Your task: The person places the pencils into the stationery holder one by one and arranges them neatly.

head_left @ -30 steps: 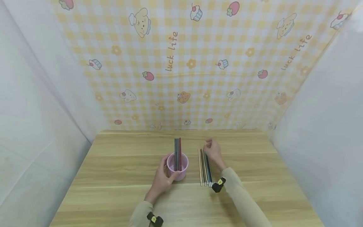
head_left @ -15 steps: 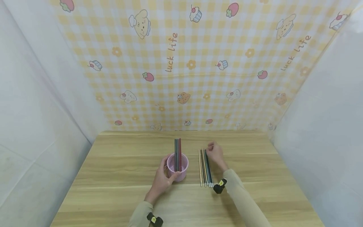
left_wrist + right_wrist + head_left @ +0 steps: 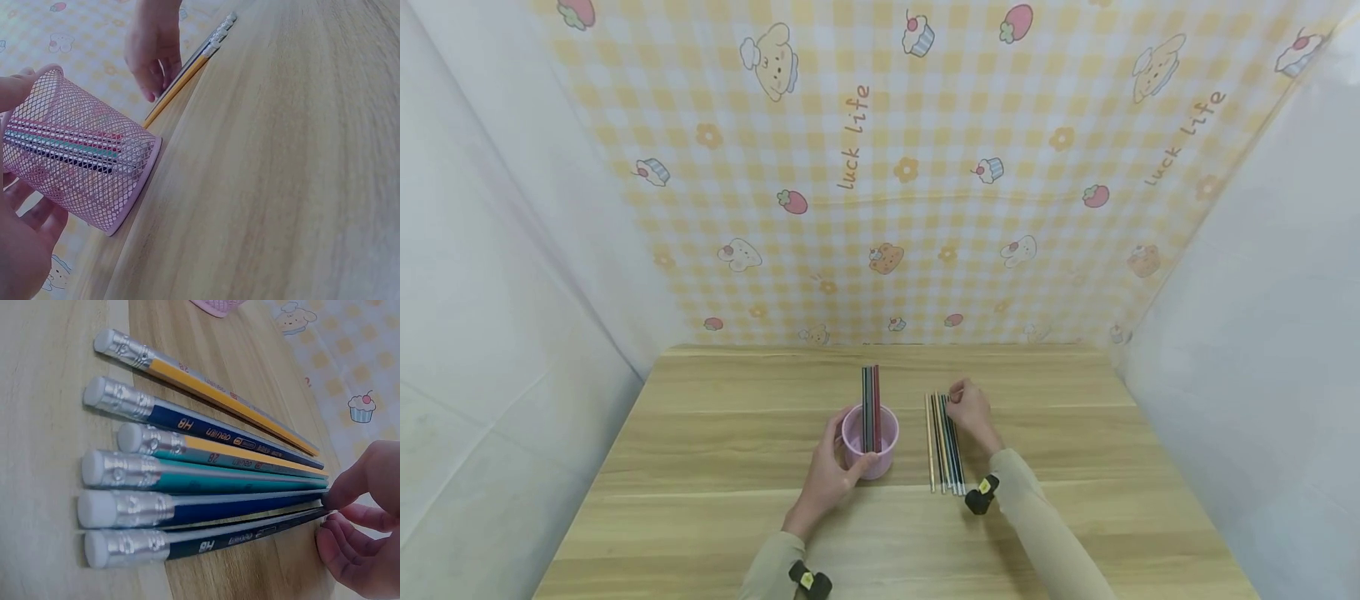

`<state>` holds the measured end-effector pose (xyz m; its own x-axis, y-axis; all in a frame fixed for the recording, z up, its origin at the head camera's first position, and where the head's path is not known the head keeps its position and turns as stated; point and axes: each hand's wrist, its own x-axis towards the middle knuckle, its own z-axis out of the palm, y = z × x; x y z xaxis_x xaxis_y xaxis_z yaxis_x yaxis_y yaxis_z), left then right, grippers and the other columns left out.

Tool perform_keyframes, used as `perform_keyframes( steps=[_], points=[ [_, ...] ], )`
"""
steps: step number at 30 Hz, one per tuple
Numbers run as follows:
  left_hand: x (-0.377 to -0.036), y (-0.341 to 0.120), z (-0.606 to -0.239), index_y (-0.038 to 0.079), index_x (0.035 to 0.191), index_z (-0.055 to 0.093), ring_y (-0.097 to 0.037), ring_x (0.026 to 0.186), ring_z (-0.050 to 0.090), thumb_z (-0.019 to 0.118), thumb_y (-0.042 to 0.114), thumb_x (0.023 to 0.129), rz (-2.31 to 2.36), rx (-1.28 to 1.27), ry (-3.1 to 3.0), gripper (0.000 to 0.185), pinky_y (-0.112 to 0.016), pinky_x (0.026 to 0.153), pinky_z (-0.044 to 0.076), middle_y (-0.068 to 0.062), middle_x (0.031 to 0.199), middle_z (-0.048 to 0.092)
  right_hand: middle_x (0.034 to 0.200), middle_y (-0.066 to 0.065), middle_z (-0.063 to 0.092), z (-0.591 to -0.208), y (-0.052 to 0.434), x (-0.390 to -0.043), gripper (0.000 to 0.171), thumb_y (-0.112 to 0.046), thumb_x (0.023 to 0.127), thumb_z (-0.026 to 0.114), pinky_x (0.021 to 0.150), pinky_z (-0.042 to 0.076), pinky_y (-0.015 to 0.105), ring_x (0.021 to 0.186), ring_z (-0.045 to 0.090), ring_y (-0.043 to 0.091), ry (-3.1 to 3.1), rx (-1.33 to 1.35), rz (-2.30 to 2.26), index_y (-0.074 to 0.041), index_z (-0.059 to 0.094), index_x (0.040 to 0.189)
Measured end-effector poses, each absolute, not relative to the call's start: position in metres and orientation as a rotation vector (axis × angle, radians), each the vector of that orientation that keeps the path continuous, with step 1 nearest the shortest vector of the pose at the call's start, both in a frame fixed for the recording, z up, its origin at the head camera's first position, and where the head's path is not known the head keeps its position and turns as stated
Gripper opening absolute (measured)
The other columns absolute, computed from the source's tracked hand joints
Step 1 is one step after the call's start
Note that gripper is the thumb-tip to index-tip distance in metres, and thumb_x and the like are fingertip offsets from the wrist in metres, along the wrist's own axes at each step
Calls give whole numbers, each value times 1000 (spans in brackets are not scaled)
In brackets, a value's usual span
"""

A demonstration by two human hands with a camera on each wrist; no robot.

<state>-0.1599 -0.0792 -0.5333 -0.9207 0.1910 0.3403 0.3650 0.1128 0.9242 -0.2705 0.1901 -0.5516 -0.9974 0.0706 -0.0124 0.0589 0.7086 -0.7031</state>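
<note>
Pencil row: we see six long wooden pencils with white erasers and silver ferrules (image 3: pixel 943 450) lying side by side, right of centre in the lower half of the head view.
Row's long axis: it runs nearly up and down that frame, the lower ends leaning slightly right; the erasers face the bottom edge, and the far ends draw closer together in the right wrist view.
Order of colours: in the right wrist view we read a yellow-and-grey pencil (image 3: pixel 212 390) uppermost and a black-and-silver pencil (image 3: pixel 215 544) lowest, with a blue-and-silver pencil (image 3: pixel 237 506) just above it.
Right hand: our right hand (image 3: pixel 972 408) is the nearer one, at the upper right end of the row; its fingers are bent, thumb and fingertips about the far tips of the black and blue pencils. We cannot tell whether they have a pencil pinched.
Left hand: our left hand (image 3: pixel 827 479) grasps the pink round mesh cup (image 3: pixel 871 468), thumb at the near side, fingers curled round its left.
Cup to row: the cup stands upright just left of the row, apart from it, a strip of pale wood-grain tabletop (image 3: pixel 700 467) between them.
Axis against axis: we judge this to be the relation that counts: the loose pencils lie flat, while the dark, grey and red pencils (image 3: pixel 870 404) in the cup stand roughly upright, so a loose one must swing up as well as cross leftward to match them.
</note>
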Motion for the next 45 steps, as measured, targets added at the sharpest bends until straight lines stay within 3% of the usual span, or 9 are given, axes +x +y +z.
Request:
perform_keyframes(
  steps=[23,36,45],
  points=[
    [-157,-79,-530,-6,137,29,-47,120,42,74,9,75,-1918,-568,-2229,78,-59,102,34,-29,131,42,87,15,65,-548,197,-268,20,-9,75,61,54,52,27,69,60,21,-2916,-206,1090,1,63,92],
    [-158,-79,-531,-5,137,28,-47,120,42,74,11,76,-1925,-567,-2231,78,-59,102,33,-28,132,42,95,18,66,-506,198,-268,25,-12,80,57,67,57,33,83,64,28,-2671,-195,1328,0,62,102],
    [-159,-79,-534,-3,138,28,-45,121,42,74,12,76,-1928,-551,-2245,79,-59,103,33,-26,133,42,103,13,62,-471,196,-265,29,-18,83,57,78,56,38,95,61,29,-2533,-192,1503,-4,59,109]
  ],
)
